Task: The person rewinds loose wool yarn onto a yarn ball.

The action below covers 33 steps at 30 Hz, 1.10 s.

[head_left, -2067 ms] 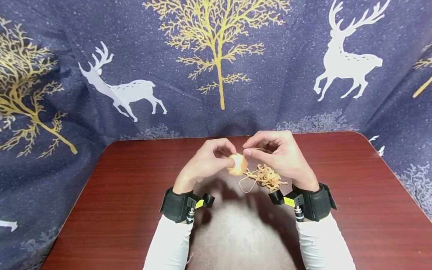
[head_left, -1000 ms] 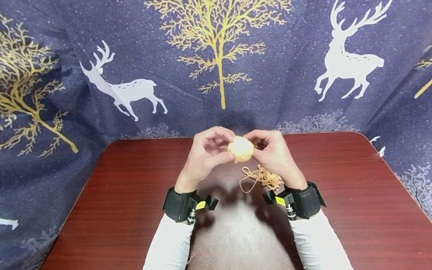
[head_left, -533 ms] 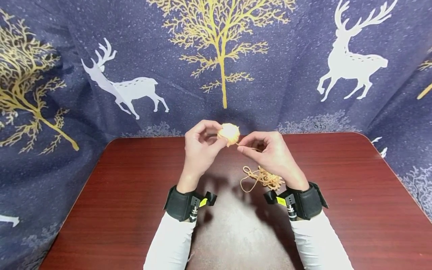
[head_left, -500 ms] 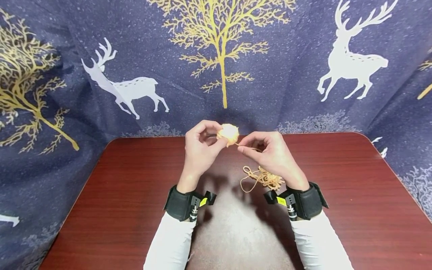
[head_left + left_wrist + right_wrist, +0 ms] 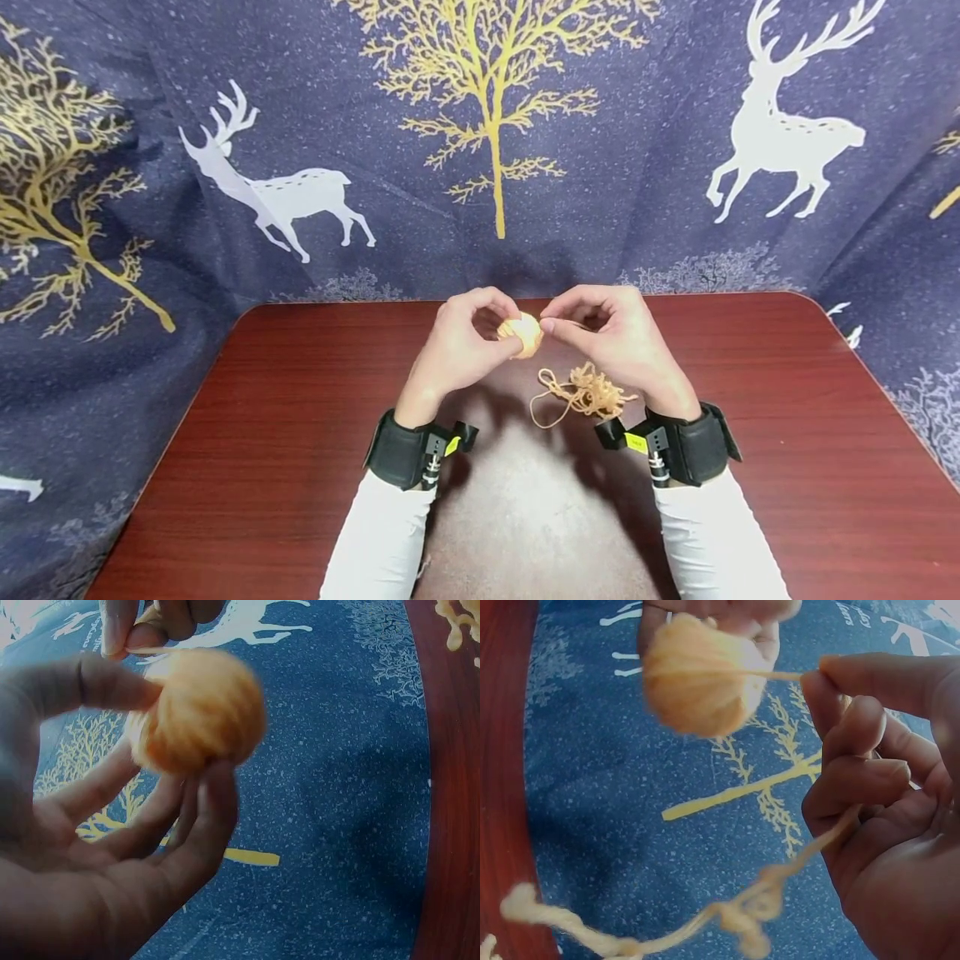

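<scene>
A small ball of orange-yellow yarn [image 5: 527, 336] is held above the table between the thumb and fingers of my left hand [image 5: 463, 343]. In the left wrist view the wound strands of the yarn ball [image 5: 206, 712] show, with a fingertip pressing it from below. My right hand [image 5: 618, 337] pinches the yarn strand [image 5: 776, 675] between thumb and forefinger, close beside the ball. That strand runs taut onto the ball, and its other end trails out under the curled fingers in the right wrist view. A loose tangle of the same yarn [image 5: 592, 392] lies on the table below my right hand.
The reddish-brown wooden table [image 5: 300, 400] has a grey worn-looking patch [image 5: 525, 517] at its front middle. Behind it hangs a dark blue cloth [image 5: 420, 225] printed with white deer and golden trees. Black camera straps [image 5: 401, 450] wrap both wrists.
Both hands came together around the ball, then the left lifted it up and away to the left. Now it is lowered again beside the right hand, which still pinches the strand.
</scene>
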Motion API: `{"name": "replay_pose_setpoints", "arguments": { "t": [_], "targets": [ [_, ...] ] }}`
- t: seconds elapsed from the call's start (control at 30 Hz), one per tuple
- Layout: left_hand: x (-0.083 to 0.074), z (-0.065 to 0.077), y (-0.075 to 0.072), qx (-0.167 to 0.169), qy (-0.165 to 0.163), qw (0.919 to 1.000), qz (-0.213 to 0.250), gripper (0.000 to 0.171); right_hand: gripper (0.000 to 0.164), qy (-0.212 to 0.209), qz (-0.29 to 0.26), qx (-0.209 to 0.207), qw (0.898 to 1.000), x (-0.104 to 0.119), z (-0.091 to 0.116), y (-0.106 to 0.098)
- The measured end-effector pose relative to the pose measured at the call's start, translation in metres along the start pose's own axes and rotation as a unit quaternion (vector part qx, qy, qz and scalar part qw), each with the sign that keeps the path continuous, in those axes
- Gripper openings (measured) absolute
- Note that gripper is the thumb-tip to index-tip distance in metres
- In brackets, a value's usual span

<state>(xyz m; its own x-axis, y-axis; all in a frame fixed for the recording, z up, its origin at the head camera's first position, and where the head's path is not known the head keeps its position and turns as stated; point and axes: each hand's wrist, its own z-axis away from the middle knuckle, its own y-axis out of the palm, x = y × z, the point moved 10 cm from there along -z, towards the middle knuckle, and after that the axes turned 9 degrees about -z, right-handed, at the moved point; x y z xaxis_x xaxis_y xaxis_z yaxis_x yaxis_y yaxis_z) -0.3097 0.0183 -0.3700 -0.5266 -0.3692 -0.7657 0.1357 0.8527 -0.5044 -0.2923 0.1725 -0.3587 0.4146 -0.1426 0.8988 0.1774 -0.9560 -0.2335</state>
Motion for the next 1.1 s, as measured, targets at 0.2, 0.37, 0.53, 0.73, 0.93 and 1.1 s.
{"name": "replay_pose_setpoints", "arguments": {
  "t": [0.2,0.37,0.53,0.73,0.93,1.1],
  "targets": [
    [-0.01,0.004,0.022,0.11,0.032,0.9925,0.041,0.022,0.009,-0.01,-0.033,-0.004,0.999,0.003,0.001,-0.005],
    [-0.024,0.011,0.033,0.18,0.051,0.9717,0.145,0.023,0.009,-0.027,-0.057,-0.007,0.998,0.006,0.001,-0.005],
    [-0.032,0.014,0.036,0.204,0.053,0.9499,0.231,0.023,0.007,-0.038,-0.068,-0.016,0.997,0.004,0.0,-0.004],
    [-0.033,0.009,0.021,0.129,0.073,0.931,0.333,0.026,0.006,-0.035,-0.081,-0.034,0.995,-0.002,-0.002,-0.005],
    [-0.025,0.002,-0.006,-0.02,0.072,0.9059,0.417,0.042,0.008,-0.028,-0.067,-0.027,0.997,-0.006,-0.004,-0.001],
    [-0.015,0.001,-0.017,-0.098,0.055,0.889,0.444,0.042,0.005,-0.016,-0.048,-0.016,0.999,-0.006,-0.005,0.008]
  ]
}}
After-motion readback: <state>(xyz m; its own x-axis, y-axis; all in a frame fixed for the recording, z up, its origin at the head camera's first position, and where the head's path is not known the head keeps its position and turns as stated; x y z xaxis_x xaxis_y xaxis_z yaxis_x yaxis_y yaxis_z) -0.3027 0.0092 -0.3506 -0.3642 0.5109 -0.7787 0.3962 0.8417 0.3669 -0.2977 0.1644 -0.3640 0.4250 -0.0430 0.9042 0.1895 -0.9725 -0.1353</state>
